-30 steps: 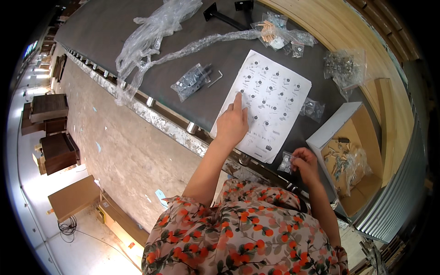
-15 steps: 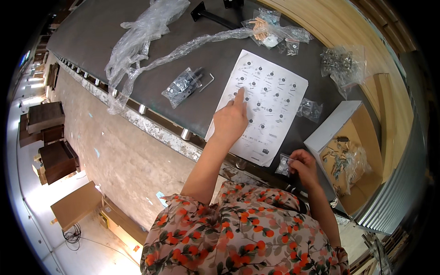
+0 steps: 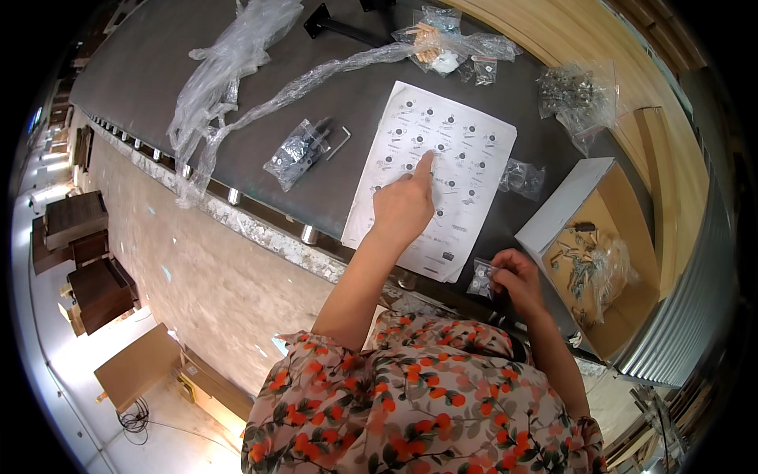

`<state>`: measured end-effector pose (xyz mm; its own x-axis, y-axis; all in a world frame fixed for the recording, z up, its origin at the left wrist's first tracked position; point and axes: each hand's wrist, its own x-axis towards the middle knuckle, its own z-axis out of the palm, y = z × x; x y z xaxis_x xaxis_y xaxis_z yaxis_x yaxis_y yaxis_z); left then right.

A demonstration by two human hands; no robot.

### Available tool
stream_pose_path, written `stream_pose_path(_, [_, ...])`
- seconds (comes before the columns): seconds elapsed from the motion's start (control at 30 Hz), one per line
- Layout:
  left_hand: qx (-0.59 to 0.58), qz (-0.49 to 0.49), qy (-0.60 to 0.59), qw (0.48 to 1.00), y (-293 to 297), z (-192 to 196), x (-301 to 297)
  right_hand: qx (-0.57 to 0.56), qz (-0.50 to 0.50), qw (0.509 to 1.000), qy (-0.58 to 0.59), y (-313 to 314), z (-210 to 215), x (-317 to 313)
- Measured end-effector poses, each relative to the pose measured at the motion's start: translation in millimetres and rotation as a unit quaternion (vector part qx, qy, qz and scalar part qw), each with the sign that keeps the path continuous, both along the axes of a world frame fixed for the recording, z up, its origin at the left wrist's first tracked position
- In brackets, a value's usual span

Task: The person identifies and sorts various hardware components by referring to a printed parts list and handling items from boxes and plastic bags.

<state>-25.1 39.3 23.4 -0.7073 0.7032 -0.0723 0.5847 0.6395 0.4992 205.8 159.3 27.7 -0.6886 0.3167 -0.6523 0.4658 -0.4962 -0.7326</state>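
Observation:
A white printed parts sheet (image 3: 426, 251), with rows of small drawings, lies on the dark table. My left hand (image 3: 403, 208) rests on it, the index finger stretched out onto one drawing and the other fingers curled, holding nothing. To its right, by the table's near edge, my right hand (image 3: 517, 280) pinches a small clear plastic bag (image 3: 480, 278) with little pale parts inside. Left of the sheet lie a clear bag of dark hardware (image 3: 294, 156) and an L-shaped hex key (image 3: 339, 143). Another small clear bag (image 3: 523, 178) sits just beyond the sheet's right edge.
An open cardboard box (image 3: 608, 316) with screws and loose fittings stands at right. Farther back are a bag of metal hardware (image 3: 576, 99), wooden dowels in a bag (image 3: 426, 41) and a black metal bracket (image 3: 339, 28). Crumpled clear wrap (image 3: 229, 71) trails across the table.
My left index finger has shifted rightward over the sheet to a different drawing. The right hand still pinches the small bag. The whole view has swung slightly.

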Motion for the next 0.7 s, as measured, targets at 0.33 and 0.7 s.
stream_pose_path(0.33, [-0.002, -0.041, 0.008, 0.999, 10, 0, 13, -0.016, -0.005, 1.0, 0.018, 0, -1, 1])
stream_pose_path(0.7, [-0.057, -0.067, 0.0, 0.996, 21, 1, 20, -0.017, 0.001, 1.0, 0.025, 1, -4, 4])
